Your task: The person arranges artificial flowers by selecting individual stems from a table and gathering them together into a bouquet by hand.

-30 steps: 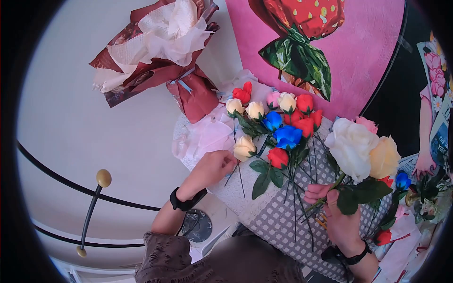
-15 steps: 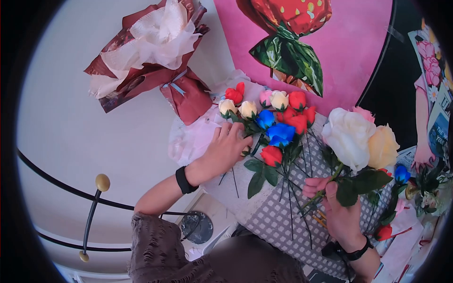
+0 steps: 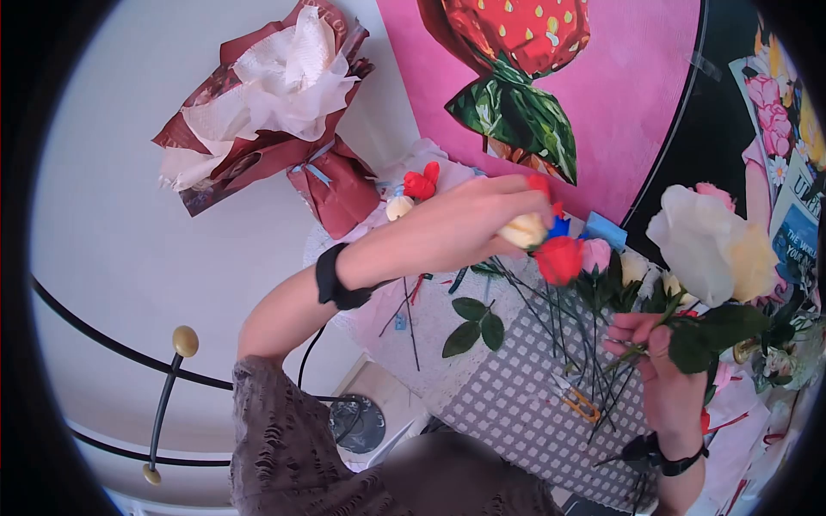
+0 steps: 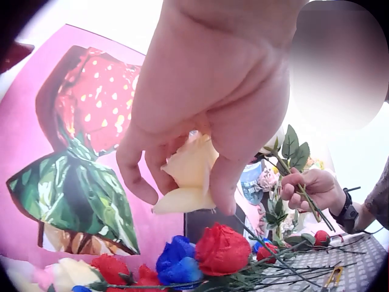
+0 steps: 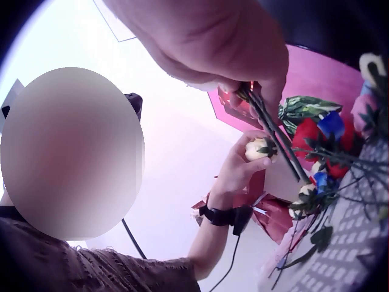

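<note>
My left hand (image 3: 465,222) holds a cream rose (image 3: 523,230) by its head above the flower pile; in the left wrist view the fingers and thumb curl round this cream rose (image 4: 189,176). Just below it lie a red rose (image 4: 222,249) and a blue rose (image 4: 179,263). My right hand (image 3: 667,378) grips the stems of a large white rose (image 3: 693,241) and a pale yellow rose (image 3: 754,262). In the right wrist view those green stems (image 5: 276,131) come out below the curled fingers.
A maroon-wrapped bouquet (image 3: 335,193) stands at the upper left, beside a pink picture (image 3: 619,103). Orange-handled scissors (image 3: 581,404) lie on the patterned cloth (image 3: 508,413). A leaf sprig (image 3: 469,327) is left of the stems. Pink paper lies at the right.
My left hand has moved from the left side of the pile up and right, and now carries the cream rose. The right hand with its roses has shifted a little right.
</note>
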The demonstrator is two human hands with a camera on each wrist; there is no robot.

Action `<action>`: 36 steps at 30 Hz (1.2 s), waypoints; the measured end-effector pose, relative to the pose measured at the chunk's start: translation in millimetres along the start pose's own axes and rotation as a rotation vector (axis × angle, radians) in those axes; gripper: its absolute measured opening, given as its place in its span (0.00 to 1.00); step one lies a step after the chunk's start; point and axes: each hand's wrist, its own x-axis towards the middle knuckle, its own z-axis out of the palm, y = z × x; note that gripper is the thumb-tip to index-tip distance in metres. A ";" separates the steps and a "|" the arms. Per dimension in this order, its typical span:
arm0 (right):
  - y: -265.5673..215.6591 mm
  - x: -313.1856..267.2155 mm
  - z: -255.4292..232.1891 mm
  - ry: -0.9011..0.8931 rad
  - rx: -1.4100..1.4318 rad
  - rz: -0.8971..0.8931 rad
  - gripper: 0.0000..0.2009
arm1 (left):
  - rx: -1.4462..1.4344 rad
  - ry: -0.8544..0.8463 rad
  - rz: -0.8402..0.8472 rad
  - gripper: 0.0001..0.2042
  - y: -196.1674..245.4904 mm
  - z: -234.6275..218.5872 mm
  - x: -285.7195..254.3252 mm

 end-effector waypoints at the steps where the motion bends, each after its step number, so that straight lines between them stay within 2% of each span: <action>1: -3.9 -1.8 -4.4 0.021 -0.067 -0.004 0.13 | 0.000 0.002 -0.001 0.17 -2.2 3.2 9.1; 3: -12.8 -6.2 -13.9 0.025 -0.029 0.021 0.14 | -0.005 0.045 0.172 0.18 -9.8 9.6 31.9; 4: -16.0 -9.2 -17.0 0.043 -0.057 0.054 0.14 | -0.010 0.051 0.182 0.18 -11.7 14.1 43.2; 6: -19.5 -15.6 -20.9 0.082 -0.100 0.105 0.13 | 0.302 0.184 0.285 0.19 -14.8 25.4 62.5; 7: -18.9 -19.3 -21.2 0.089 -0.107 0.105 0.13 | 0.295 0.188 0.290 0.19 -20.5 35.0 70.2; 9: -14.5 -27.7 -22.1 0.182 -0.069 0.147 0.12 | 0.678 0.272 0.189 0.24 -33.1 52.6 78.5; 10: -9.7 -34.0 -24.9 0.185 -0.075 0.147 0.12 | 0.673 0.277 0.189 0.24 -30.7 51.4 76.1; 12: 0.4 -49.8 -34.2 0.238 -0.056 0.167 0.12 | 0.746 0.246 -0.121 0.28 -23.6 45.3 65.9; 14: 5.9 -66.4 -42.6 0.242 -0.059 0.171 0.13 | 0.479 0.236 -0.176 0.25 -28.4 37.2 42.5; 15: 7.3 -70.2 -44.9 0.247 -0.054 0.170 0.13 | 0.368 0.139 -0.235 0.20 -19.9 31.7 20.2; 16: 7.2 -71.4 -41.4 0.265 -0.098 0.179 0.14 | 0.269 -0.050 -0.245 0.17 -26.1 33.7 -1.6; 18: 5.5 -68.8 -34.8 0.263 -0.100 0.188 0.14 | 0.086 -0.580 -0.419 0.19 -15.2 37.7 -25.2; 21: 14.1 -56.4 -27.7 0.195 -0.080 0.206 0.14 | 0.097 -0.507 -0.399 0.18 -23.6 80.8 -71.0; 23: 20.6 -47.2 -21.9 0.137 -0.056 0.214 0.14 | 0.014 -0.404 -0.373 0.17 -20.3 90.1 -77.6; 25: 24.7 -39.5 -14.5 0.085 0.007 0.251 0.12 | -0.036 -0.396 -0.373 0.14 -24.1 90.7 -81.6; 27: 30.6 -33.1 -12.1 0.049 0.010 0.252 0.12 | -0.269 -0.216 -0.009 0.15 -35.6 93.1 -84.5; 29: 34.2 -26.8 -8.0 0.037 0.025 0.251 0.13 | -0.369 -0.217 0.000 0.15 -46.4 79.8 -77.8; 31: 34.4 -20.5 -0.9 0.021 0.023 0.243 0.13 | -0.134 -0.320 -0.249 0.12 -70.9 55.8 -74.2; 33: 35.7 -18.2 1.4 0.010 0.023 0.235 0.13 | 0.238 -0.155 -0.514 0.11 -90.4 36.1 -82.4; 36: 37.1 -16.1 2.7 -0.045 0.054 0.214 0.13 | 0.354 -0.078 -0.533 0.12 -100.1 27.6 -110.6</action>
